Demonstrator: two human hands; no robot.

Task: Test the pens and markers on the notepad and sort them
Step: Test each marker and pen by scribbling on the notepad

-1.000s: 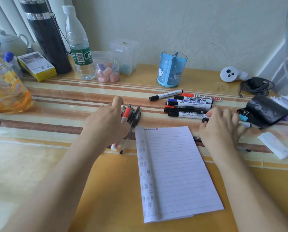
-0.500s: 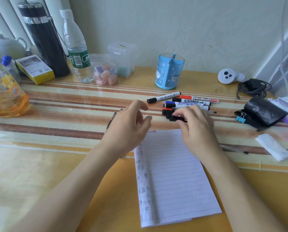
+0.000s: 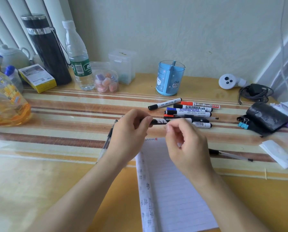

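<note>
1. A person's left hand (image 3: pixel 128 131) grips one end of a black marker (image 3: pixel 158 121) between thumb and curled fingers and holds it level above the striped surface (image 3: pixel 39 181), just past the top edge of the notepad (image 3: pixel 173 190).
2. The right hand (image 3: pixel 186 143), blurred, has its fingers curled and pinches the marker's other end between forefinger and thumb.
3. The lined notepad lies open on the surface below both hands, its top partly covered by the wrists.
4. A cluster of whiteboard markers (image 3: pixel 190 109) with black, red and blue caps lies side by side just beyond the hands, one black-capped marker (image 3: pixel 164 103) angled apart at the cluster's far left.
5. A clear pen (image 3: pixel 106 143) lies beside the left wrist; another pen (image 3: pixel 230 154) lies to the right of the notepad.
6. A blue pen holder (image 3: pixel 170 77) stands upright behind the markers, near the wall.
7. At the far left stand a black flask (image 3: pixel 48 51), a water bottle (image 3: pixel 78 64) and a yellow box (image 3: pixel 37 77); a black pouch (image 3: pixel 267 118) with a blue binder clip (image 3: pixel 243 124) lies at the right.
</note>
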